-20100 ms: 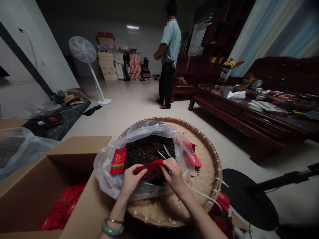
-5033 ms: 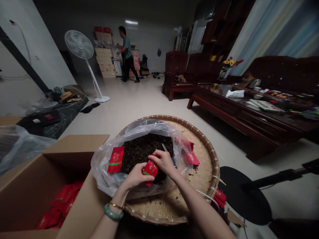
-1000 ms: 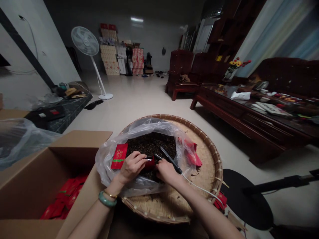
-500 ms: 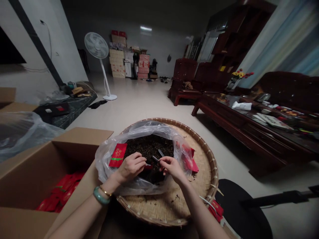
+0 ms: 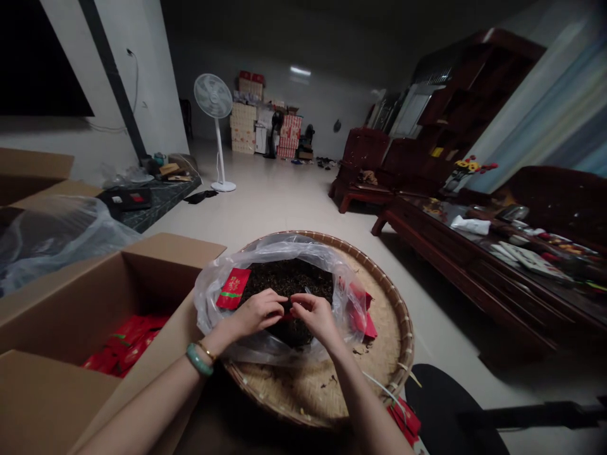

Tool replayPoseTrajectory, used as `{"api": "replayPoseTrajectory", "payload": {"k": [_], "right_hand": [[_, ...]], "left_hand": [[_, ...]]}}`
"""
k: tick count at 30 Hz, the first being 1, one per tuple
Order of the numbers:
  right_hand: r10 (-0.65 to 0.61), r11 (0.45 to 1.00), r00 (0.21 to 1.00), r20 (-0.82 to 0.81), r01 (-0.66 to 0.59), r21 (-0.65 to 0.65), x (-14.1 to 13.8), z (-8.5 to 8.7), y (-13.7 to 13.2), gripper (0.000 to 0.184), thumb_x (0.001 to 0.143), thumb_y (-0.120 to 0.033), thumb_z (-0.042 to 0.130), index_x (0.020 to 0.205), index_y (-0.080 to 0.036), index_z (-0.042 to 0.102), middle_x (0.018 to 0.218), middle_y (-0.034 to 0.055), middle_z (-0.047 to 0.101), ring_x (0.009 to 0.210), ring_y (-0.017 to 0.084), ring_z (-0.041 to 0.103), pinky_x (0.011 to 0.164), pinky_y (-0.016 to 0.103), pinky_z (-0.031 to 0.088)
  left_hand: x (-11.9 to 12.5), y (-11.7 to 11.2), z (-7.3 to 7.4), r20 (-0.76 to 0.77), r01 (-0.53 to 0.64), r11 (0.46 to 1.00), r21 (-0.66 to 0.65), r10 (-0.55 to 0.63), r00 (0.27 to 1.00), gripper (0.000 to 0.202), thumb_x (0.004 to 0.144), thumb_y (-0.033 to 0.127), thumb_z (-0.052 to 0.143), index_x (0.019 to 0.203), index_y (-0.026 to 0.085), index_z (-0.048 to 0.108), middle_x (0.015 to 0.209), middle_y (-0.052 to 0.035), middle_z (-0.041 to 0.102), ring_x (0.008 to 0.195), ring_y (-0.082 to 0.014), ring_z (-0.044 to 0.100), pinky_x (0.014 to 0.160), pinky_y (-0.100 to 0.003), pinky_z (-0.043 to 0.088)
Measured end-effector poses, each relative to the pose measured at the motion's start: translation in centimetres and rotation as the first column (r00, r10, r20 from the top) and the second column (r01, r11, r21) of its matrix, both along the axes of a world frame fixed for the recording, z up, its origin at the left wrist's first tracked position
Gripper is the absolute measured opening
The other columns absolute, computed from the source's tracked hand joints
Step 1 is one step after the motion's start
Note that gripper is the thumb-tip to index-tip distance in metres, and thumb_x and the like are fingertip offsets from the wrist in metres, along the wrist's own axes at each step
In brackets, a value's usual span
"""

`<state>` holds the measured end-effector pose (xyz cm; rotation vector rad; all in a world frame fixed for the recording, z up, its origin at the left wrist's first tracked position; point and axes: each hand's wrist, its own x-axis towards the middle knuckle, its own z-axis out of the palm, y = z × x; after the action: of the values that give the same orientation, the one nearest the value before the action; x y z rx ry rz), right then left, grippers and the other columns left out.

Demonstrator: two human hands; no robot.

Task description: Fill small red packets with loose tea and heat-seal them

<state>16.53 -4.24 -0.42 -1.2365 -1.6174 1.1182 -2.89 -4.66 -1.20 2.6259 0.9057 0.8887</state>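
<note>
My left hand [image 5: 263, 311] is closed in a pinch over the dark dried tea leaves [image 5: 265, 278], its fingertips on a small red packet [image 5: 286, 314] that is mostly hidden. Close against it, my right hand [image 5: 313, 314] pinches thumb and fingers together at the packet's top; what lies between them is hidden. Just behind the right fingers a bit of a silver metal tool [image 5: 307, 290] shows. The leaves lie in an open clear plastic bag [image 5: 211, 278] on a round woven bamboo tray [image 5: 379, 354]. A flat red packet with a green stripe [image 5: 233, 287] rests at the bag's left side.
An open cardboard box [image 5: 90, 297] with several red packets [image 5: 126, 347] stands at the left. More red packets [image 5: 363, 309] lie on the tray's right part. A black round base [image 5: 446, 404] is at lower right. Beyond are a white fan [image 5: 215, 133] and a dark wooden table [image 5: 455, 265].
My right hand has moved left to meet my left hand, and the silver tool near its fingers is now mostly out of sight. The whole view has shifted slightly.
</note>
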Motion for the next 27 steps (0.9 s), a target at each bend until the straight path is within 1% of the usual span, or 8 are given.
{"api": "replayPoseTrajectory", "payload": {"k": [4, 8, 11, 14, 17, 20, 23, 27], "right_hand": [[-0.008, 0.986, 0.999, 0.050, 0.000, 0.169, 0.4, -0.2, -0.7, 0.022, 0.077, -0.023, 0.053, 0.092, -0.020, 0.069, 0.087, 0.0057, 0.071, 0.077, 0.019, 0.067, 0.066, 0.030, 0.055], [-0.064, 0.918, 0.975, 0.215, -0.027, 0.396, 0.7, -0.9, -1.3, 0.025, 0.074, -0.018, 0.060, 0.097, -0.021, 0.069, 0.099, 0.0085, 0.064, 0.086, 0.019, 0.062, 0.070, 0.030, 0.053], [-0.055, 0.892, 0.943, 0.329, -0.102, 0.441, 0.6, -1.4, -1.2, 0.018, 0.074, -0.014, 0.060, 0.089, -0.021, 0.069, 0.091, 0.0066, 0.065, 0.084, 0.018, 0.062, 0.076, 0.031, 0.051], [-0.056, 0.891, 0.937, 0.344, -0.108, 0.440, 0.5, -1.5, -0.9, 0.013, 0.078, -0.015, 0.056, 0.078, -0.019, 0.068, 0.078, 0.0042, 0.066, 0.073, 0.017, 0.062, 0.070, 0.028, 0.049], [-0.048, 0.888, 0.955, 0.292, -0.093, 0.450, 0.5, -1.4, -0.7, 0.013, 0.080, -0.018, 0.055, 0.075, -0.019, 0.067, 0.076, 0.0045, 0.067, 0.071, 0.017, 0.062, 0.068, 0.028, 0.048], [-0.047, 0.915, 0.982, 0.184, -0.031, 0.403, 0.4, -1.4, -0.8, 0.013, 0.078, -0.022, 0.056, 0.084, -0.019, 0.067, 0.079, 0.0046, 0.068, 0.072, 0.017, 0.063, 0.068, 0.028, 0.048], [-0.078, 0.958, 0.995, 0.057, 0.059, 0.280, 0.4, -1.5, -0.9, 0.027, 0.073, -0.027, 0.062, 0.097, -0.019, 0.067, 0.080, 0.0041, 0.069, 0.071, 0.018, 0.063, 0.066, 0.028, 0.049], [-0.065, 0.991, 0.994, -0.082, 0.074, 0.115, 0.6, -1.3, -0.7, 0.017, 0.069, -0.033, 0.065, 0.071, -0.018, 0.070, 0.069, 0.0031, 0.069, 0.066, 0.018, 0.061, 0.063, 0.028, 0.048]], "left_hand": [[0.0, -0.2, 0.0, 0.066, -0.015, 0.999, -0.036, 0.017, 0.998, 0.013, 0.083, 0.017, 0.053, 0.084, 0.019, 0.066, 0.107, -0.0096, 0.067, 0.095, -0.0194, 0.057, 0.083, -0.034, 0.048], [0.2, -0.3, -0.2, 0.123, -0.021, 0.998, -0.051, 0.027, 0.992, 0.012, 0.083, 0.017, 0.053, 0.083, 0.019, 0.065, 0.104, -0.0093, 0.068, 0.095, -0.0192, 0.059, 0.085, -0.035, 0.048], [0.5, -0.4, -0.8, 0.186, -0.045, 0.996, -0.074, 0.058, 0.981, 0.013, 0.083, 0.018, 0.053, 0.081, 0.019, 0.066, 0.108, -0.0092, 0.067, 0.098, -0.0190, 0.060, 0.087, -0.034, 0.048], [0.7, -0.3, -1.4, 0.306, -0.134, 0.972, -0.192, 0.189, 0.933, 0.019, 0.079, 0.019, 0.057, 0.095, 0.019, 0.066, 0.114, -0.0093, 0.064, 0.097, -0.0188, 0.062, 0.084, -0.032, 0.050], [1.0, -0.1, -1.8, 0.400, -0.180, 0.880, -0.440, 0.372, 0.838, 0.040, 0.068, 0.021, 0.068, 0.108, 0.021, 0.065, 0.103, -0.0069, 0.069, 0.088, -0.0193, 0.064, 0.078, -0.031, 0.051], [1.4, -0.1, -1.9, 0.440, -0.152, 0.787, -0.598, 0.481, 0.758, 0.019, 0.063, 0.022, 0.070, 0.081, 0.018, 0.073, 0.081, -0.0048, 0.071, 0.078, -0.0197, 0.064, 0.075, -0.030, 0.049], [2.0, 0.0, -1.6, 0.470, -0.102, 0.763, -0.638, 0.490, 0.734, 0.013, 0.065, 0.027, 0.068, 0.069, 0.016, 0.072, 0.069, -0.0035, 0.070, 0.067, -0.0179, 0.063, 0.067, -0.028, 0.049], [2.9, -0.1, -0.8, 0.497, -0.023, 0.732, -0.681, 0.485, 0.719, 0.018, 0.065, 0.032, 0.069, 0.065, 0.014, 0.070, 0.062, -0.0019, 0.068, 0.059, -0.0158, 0.061, 0.060, -0.025, 0.047]]}}
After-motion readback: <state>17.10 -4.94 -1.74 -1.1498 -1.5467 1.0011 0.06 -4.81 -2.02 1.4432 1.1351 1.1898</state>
